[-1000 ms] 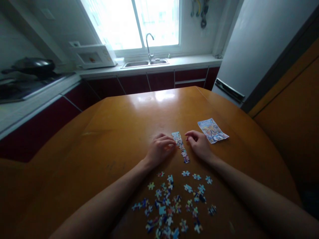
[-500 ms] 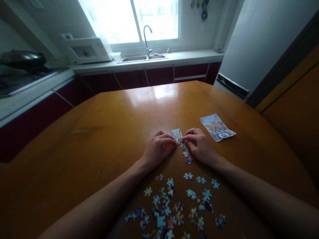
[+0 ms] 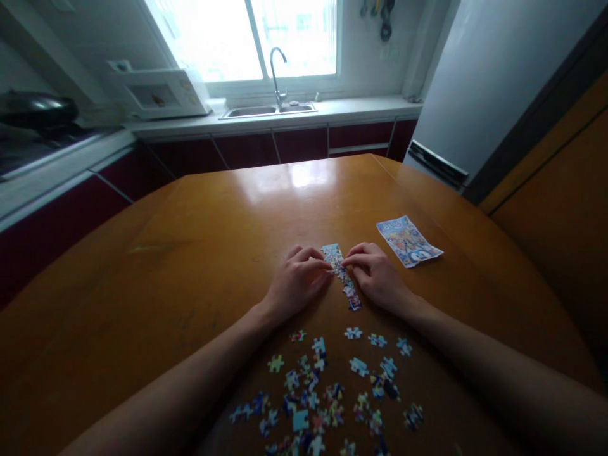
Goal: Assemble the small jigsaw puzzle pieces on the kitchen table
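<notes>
A narrow strip of joined jigsaw puzzle (image 3: 333, 252) lies on the wooden table between my hands, wider at its far end and tapering toward me. On its left edge, my left hand (image 3: 300, 277) is closed, thumb and fingertips pressed at the middle of the strip. My right hand (image 3: 379, 277) pinches at the opposite edge, slightly farther up. Fingers hide part of the strip, and any single piece between them is too small to make out. Many loose puzzle pieces (image 3: 300, 420) are scattered nearer to me, between my forearms.
A creased, colourful picture sheet (image 3: 409, 242) lies right of my right hand on the table (image 3: 228, 228). Beyond the table are a counter with a sink (image 3: 251, 112), a microwave (image 3: 159, 95) and a pan (image 3: 35, 109) at the left. A fridge (image 3: 494, 82) stands at right.
The whole view has shifted slightly, so everything sits a little farther left. Both hands stay at the strip, with only tiny finger movement; the loose pieces lie as before.
</notes>
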A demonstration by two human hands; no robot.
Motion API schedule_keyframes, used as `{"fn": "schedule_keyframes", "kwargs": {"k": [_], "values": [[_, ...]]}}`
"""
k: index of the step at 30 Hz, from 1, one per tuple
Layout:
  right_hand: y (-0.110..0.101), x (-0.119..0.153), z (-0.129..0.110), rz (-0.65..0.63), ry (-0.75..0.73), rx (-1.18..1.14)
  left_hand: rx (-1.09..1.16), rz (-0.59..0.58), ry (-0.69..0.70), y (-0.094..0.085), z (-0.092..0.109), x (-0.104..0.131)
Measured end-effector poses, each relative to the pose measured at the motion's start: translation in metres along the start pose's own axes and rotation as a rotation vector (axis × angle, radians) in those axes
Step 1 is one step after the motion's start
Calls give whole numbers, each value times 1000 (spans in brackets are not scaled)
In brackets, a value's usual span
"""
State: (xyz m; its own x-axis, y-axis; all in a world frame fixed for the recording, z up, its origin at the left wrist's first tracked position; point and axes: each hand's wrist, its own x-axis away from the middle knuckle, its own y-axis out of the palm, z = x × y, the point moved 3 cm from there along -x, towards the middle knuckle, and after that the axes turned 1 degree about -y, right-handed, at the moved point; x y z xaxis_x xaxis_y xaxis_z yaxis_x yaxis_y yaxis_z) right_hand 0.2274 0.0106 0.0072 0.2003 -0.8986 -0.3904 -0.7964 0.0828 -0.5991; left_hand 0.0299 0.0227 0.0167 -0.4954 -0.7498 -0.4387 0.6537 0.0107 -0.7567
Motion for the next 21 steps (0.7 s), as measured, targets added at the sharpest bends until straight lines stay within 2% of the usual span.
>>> {"fn": "schedule_keyframes", "kwargs": {"k": [5, 21], "values": [[-2, 0, 2, 37, 19, -46, -27, 78, -69, -2, -3, 0], [1, 0, 2, 6, 31, -36, 2, 51, -91, -2, -4, 1]]}}
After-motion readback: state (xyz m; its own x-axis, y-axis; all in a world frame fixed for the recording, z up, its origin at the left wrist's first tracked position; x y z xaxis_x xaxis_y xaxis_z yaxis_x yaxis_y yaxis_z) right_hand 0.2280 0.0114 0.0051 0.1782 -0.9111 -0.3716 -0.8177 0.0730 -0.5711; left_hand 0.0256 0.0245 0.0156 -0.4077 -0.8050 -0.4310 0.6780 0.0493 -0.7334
